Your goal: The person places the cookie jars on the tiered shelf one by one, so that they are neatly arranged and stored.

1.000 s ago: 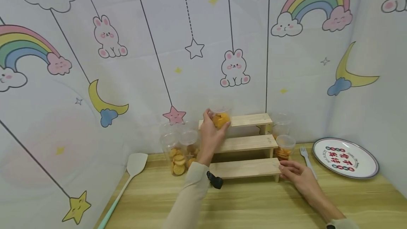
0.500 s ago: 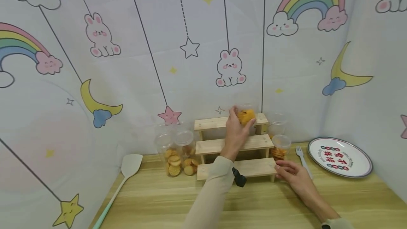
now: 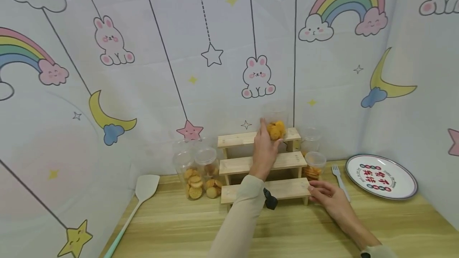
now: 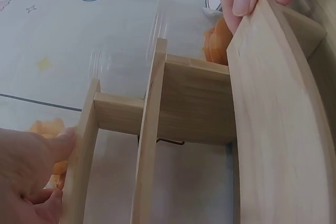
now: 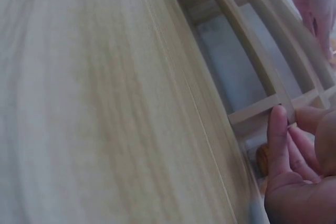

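On the top step of a three-step wooden rack (image 3: 261, 165), toward its right end, stands a clear jar of orange-yellow snacks (image 3: 276, 129). The left hand (image 3: 264, 150) has its fingers and thumb around that jar; in the left wrist view the hand (image 4: 31, 174) is beside the top board, snacks showing past the fingers. At the right end of the lowest step, the right hand (image 3: 333, 202) pinches the board's corner; the right wrist view shows its thumb and fingers (image 5: 279, 135) at that edge.
Jars of round biscuits (image 3: 193, 182) stand left of the rack, and jars of orange snacks (image 3: 314, 166) right of it. A white spatula (image 3: 146, 188) lies at the left. A fork (image 3: 340, 181) and a printed plate (image 3: 401, 180) are at the right, before a patterned backdrop.
My left hand has moved the snack jar rightward along the top step from its left part. My right hand stays at the lowest step's right corner. The head view has shifted slightly.
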A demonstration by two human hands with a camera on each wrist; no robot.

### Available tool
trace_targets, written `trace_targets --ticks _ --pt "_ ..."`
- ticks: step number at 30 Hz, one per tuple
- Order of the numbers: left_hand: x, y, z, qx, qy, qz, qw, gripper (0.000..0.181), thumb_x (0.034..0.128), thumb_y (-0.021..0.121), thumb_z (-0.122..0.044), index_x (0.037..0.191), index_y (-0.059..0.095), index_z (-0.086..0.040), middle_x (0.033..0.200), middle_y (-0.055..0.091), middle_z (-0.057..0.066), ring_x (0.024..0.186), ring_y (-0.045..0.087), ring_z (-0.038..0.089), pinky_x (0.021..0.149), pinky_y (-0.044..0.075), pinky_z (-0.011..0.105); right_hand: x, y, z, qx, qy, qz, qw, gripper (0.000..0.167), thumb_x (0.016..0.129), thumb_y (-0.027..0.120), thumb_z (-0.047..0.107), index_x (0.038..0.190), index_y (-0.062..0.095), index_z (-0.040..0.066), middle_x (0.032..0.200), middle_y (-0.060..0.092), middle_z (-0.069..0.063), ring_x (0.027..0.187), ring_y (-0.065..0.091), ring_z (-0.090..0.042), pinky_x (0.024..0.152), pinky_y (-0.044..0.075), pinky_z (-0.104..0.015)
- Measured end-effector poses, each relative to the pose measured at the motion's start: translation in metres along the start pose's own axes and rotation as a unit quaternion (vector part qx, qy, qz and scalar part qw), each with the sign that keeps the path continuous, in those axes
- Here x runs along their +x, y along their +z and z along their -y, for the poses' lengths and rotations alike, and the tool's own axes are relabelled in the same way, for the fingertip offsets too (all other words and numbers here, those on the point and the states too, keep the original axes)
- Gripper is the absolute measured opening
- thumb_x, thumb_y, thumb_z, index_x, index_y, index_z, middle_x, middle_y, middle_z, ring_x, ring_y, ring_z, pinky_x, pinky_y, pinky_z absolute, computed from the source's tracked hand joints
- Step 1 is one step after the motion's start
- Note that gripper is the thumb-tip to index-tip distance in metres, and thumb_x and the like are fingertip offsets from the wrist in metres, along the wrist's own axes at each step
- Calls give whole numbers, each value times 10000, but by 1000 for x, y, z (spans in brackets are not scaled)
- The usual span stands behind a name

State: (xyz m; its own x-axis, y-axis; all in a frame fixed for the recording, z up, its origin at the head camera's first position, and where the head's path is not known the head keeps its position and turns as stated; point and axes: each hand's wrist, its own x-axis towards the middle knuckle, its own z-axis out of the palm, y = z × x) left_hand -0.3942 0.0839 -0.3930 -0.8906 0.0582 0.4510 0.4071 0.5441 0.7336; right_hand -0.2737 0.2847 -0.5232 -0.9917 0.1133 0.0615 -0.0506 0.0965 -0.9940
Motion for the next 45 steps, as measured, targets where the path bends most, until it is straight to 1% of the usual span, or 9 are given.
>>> trace_targets --ticks 5,10,17,21,26,30,35,40,45 --pt "1 -2 3 183 113 -83 9997 965 976 825 -199 1723 233 -50 1551 593 248 1412 623 366 1186 530 461 -1 3 0 9 -24 13 10000 549 1064 728 230 1469 566 -102 1049 807 35 933 771 -68 882 660 -255" --pt "6 -6 5 275 39 -336 9990 918 906 894 -213 1661 395 -59 1431 694 235 1300 707 346 1109 590 446 0 5 1 36 -19 73 10000 562 1064 728 235 1478 555 -105 1058 804 29 940 770 -65 887 660 -257" --pt "7 -10 7 13 -170 -231 9996 818 892 904 -168 1583 483 -43 1420 708 208 1325 695 321 1125 579 436 1 9 0 19 24 65 10000 546 1060 733 224 1466 567 -101 1053 804 23 940 768 -62 884 661 -258" --pt "-5 -12 15 -381 -108 -192 9990 836 943 864 -152 1632 406 -30 1545 611 205 1433 609 327 1198 521 437 0 10 -3 13 59 42 10000 548 1055 741 223 1464 571 -98 1079 806 -14 940 770 -65 887 661 -260" --pt "-39 -23 27 -1155 346 -105 9926 808 1007 790 -140 1668 340 -22 1662 473 202 1531 510 323 1243 473 395 -2 7 -6 -195 66 10 9998 570 1049 750 271 1470 580 -74 1108 820 -40 941 788 -86 882 658 -250" --pt "-72 -42 33 -1356 978 -135 9858 714 1006 780 -113 1613 420 0 1627 522 198 1500 552 319 1218 493 370 -1 7 -3 -300 89 39 9995 579 1053 744 292 1481 577 -62 1116 826 -42 944 795 -92 882 656 -245" --pt "-100 -72 47 -1070 1533 -514 9810 655 1019 779 -166 1592 480 -61 1549 608 120 1408 626 311 1163 550 379 -2 6 1 -320 54 59 9995 594 1053 744 289 1486 568 -78 1115 826 -46 934 791 -78 877 656 -243" --pt "-102 -106 67 -837 1908 -916 9737 551 1002 797 -145 1496 581 -32 1454 675 109 1330 671 317 1144 563 358 -3 2 1 -309 -69 37 9995 580 1064 729 280 1480 564 -88 1062 825 38 926 789 -63 876 657 -241" --pt "-96 -149 95 -652 2357 -1588 9566 418 968 808 -55 1352 671 34 1339 741 126 1235 718 329 1112 573 301 -5 1 0 -219 -139 63 9996 583 1070 720 283 1481 558 -96 1035 823 67 928 791 -72 878 659 -249"
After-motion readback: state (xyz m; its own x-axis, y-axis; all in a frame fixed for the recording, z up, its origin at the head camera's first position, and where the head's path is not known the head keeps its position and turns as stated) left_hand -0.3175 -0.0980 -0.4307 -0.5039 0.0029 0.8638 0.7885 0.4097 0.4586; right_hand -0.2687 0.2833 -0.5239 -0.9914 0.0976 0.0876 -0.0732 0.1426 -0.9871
